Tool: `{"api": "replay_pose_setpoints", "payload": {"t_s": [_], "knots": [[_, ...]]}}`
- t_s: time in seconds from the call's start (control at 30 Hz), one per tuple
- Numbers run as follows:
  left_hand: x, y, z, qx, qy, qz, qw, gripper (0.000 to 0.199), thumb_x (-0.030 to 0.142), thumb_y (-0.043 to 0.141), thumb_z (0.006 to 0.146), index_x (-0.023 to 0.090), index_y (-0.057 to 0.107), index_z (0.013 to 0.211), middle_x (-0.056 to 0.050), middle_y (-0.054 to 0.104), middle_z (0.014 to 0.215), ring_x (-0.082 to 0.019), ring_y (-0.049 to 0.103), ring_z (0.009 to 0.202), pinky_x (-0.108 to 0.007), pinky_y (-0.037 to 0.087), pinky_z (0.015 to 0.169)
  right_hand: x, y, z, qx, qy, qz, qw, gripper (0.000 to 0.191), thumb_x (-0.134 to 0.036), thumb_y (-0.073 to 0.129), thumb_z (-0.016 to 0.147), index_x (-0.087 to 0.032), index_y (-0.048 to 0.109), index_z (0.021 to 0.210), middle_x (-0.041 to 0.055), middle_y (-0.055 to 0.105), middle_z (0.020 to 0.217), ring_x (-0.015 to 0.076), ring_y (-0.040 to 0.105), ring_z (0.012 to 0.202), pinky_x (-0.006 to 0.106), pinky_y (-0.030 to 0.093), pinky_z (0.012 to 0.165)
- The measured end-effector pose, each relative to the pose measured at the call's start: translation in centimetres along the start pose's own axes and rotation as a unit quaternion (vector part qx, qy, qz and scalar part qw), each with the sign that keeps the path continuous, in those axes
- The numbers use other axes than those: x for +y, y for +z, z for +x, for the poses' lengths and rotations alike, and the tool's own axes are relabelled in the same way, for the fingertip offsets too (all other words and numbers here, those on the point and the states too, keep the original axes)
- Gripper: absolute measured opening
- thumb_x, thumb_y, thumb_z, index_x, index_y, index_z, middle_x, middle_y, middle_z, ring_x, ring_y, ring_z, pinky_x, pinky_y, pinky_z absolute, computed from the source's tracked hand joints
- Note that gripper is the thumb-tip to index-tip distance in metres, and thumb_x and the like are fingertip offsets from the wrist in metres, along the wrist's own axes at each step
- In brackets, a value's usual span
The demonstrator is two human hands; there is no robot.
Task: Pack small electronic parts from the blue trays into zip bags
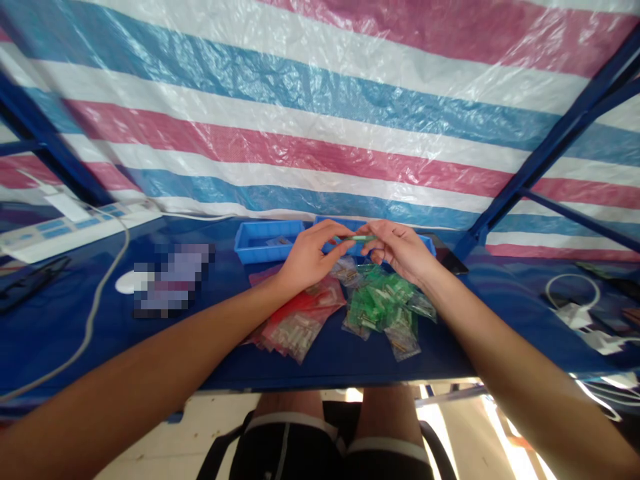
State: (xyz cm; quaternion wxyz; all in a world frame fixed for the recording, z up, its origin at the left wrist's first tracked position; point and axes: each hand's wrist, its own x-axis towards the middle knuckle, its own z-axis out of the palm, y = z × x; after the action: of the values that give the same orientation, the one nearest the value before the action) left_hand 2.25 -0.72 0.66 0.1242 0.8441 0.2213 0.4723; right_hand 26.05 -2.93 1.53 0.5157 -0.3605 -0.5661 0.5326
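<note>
Above the blue bins, my left hand (320,253) and my right hand (397,247) face each other with their fingers closed. Between their fingertips is a thin green strip (362,238), seen edge-on; its kind is too small to make out. Under my left wrist lies a pile of red-tinted plastic bags (300,320) with small metal-looking parts inside. A heap of green-tinted plastic bags (383,297) lies below my right hand. Several clear bags (401,338) of small parts lie at its edges.
A blue plastic bin (260,252) stands behind the bags, with more bin partly hidden by my hands. At left are a blurred-out object (175,277), a white cable (97,307) and a power strip (70,230). A white charger (575,313) lies right. Striped sheeting (320,120) hangs behind.
</note>
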Motion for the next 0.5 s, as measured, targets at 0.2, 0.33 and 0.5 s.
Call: {"api": "replay_pose_setpoints", "payload": {"t_s": [0.2, 0.33, 0.5], "knots": [[0.0, 0.4, -0.2, 0.015, -0.049, -0.013, 0.999, 0.025, 0.038, 0.069, 0.105, 0.019, 0.073, 0.121, -0.005, 0.078, 0.104, -0.017, 0.073, 0.090, -0.027, 0.058, 0.082, 0.7, -0.3, 0.0, -0.005, -0.039, -0.088, 0.995, 0.039, -0.052, 0.093, 0.082, -0.024, 0.081, 0.107, -0.0010, 0.073, 0.065, 0.0147, 0.062, 0.052, 0.025, 0.040, 0.045], [-0.2, 0.6, -0.4, -0.001, -0.058, -0.045, 0.997, 0.037, 0.039, 0.069, 0.106, 0.020, 0.066, 0.138, -0.006, 0.078, 0.110, -0.018, 0.075, 0.094, -0.027, 0.060, 0.082, 1.2, -0.5, 0.3, 0.012, -0.035, -0.102, 0.994, 0.042, -0.053, 0.093, 0.081, -0.023, 0.080, 0.108, -0.0025, 0.071, 0.064, 0.0128, 0.058, 0.049, 0.024, 0.035, 0.043], [0.1, 0.5, -0.2, 0.007, 0.005, -0.049, 0.999, 0.066, 0.042, 0.084, 0.094, 0.026, 0.057, 0.152, -0.015, 0.062, 0.148, -0.029, 0.066, 0.131, -0.038, 0.064, 0.095, 0.3, -0.1, 0.0, 0.026, -0.011, -0.018, 0.999, 0.048, -0.049, 0.096, 0.078, -0.023, 0.078, 0.114, -0.0056, 0.066, 0.065, 0.0082, 0.052, 0.047, 0.022, 0.033, 0.043]]}}
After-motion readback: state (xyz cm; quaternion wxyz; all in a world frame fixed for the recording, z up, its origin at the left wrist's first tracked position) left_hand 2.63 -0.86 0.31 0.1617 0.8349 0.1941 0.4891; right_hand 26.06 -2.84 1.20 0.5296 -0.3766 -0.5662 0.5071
